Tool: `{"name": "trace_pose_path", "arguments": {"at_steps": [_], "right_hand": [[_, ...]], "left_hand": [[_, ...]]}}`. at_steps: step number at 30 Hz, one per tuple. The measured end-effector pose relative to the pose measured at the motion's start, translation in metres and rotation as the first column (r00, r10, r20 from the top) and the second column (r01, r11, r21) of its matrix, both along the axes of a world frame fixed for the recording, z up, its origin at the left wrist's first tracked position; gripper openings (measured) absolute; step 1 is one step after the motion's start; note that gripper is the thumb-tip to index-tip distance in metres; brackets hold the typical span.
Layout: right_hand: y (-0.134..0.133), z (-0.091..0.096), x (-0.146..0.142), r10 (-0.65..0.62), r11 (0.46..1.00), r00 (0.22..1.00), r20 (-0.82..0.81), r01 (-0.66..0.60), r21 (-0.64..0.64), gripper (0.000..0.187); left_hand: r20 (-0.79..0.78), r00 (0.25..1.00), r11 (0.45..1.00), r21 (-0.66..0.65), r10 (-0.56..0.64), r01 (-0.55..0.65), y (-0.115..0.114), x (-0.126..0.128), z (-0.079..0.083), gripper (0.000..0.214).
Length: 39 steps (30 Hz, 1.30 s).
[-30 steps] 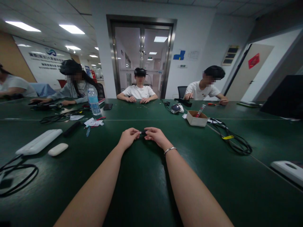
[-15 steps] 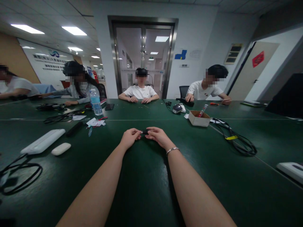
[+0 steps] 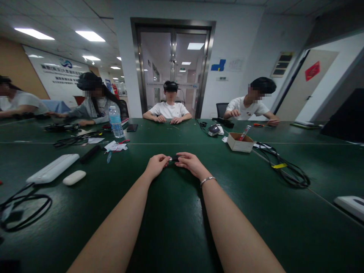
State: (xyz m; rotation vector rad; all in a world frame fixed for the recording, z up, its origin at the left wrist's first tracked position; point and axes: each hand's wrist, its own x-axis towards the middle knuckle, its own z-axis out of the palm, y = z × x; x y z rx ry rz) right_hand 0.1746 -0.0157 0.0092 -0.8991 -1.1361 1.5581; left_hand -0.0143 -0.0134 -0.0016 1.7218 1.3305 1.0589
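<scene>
Both my arms stretch forward over a dark green table [image 3: 176,227]. My left hand [image 3: 156,165] and my right hand [image 3: 190,163] meet at the middle, fingers curled. Between them they pinch a small dark object with a metal end [image 3: 173,159], held just above the tabletop. A silver bracelet [image 3: 207,179] circles my right wrist.
Left: a white power strip [image 3: 52,168], a white oval case [image 3: 74,177], a black cable coil [image 3: 21,208], a water bottle [image 3: 116,122], paper scraps. Right: a cardboard box [image 3: 240,143], black cables [image 3: 287,170], a white device [image 3: 351,206]. Several people sit along the far side.
My hands have stayed together on the small object. The view has shifted slightly, and the person at the far right has raised a hand.
</scene>
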Motion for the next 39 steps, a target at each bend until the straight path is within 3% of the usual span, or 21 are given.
{"name": "trace_pose_path", "arguments": {"at_steps": [9, 30, 39], "right_hand": [[-0.001, 0.002, 0.001, 0.012, 1.0, 1.0, 0.011, -0.012, 0.001, 0.024], [-0.004, 0.003, 0.003, 0.091, 0.994, 0.996, 0.006, -0.091, 0.062, 0.029], [-0.005, 0.005, 0.002, 0.081, 0.995, 0.996, -0.02, -0.08, 0.05, 0.028]], "left_hand": [[-0.04, 0.999, 0.999, 0.033, 0.007, -0.005, 0.004, -0.001, -0.006, 0.043], [-0.09, 0.994, 0.998, -0.013, 0.056, -0.057, -0.004, 0.0, 0.005, 0.058], [-0.148, 0.986, 0.997, 0.038, 0.079, -0.074, -0.007, 0.001, 0.008, 0.058]]}}
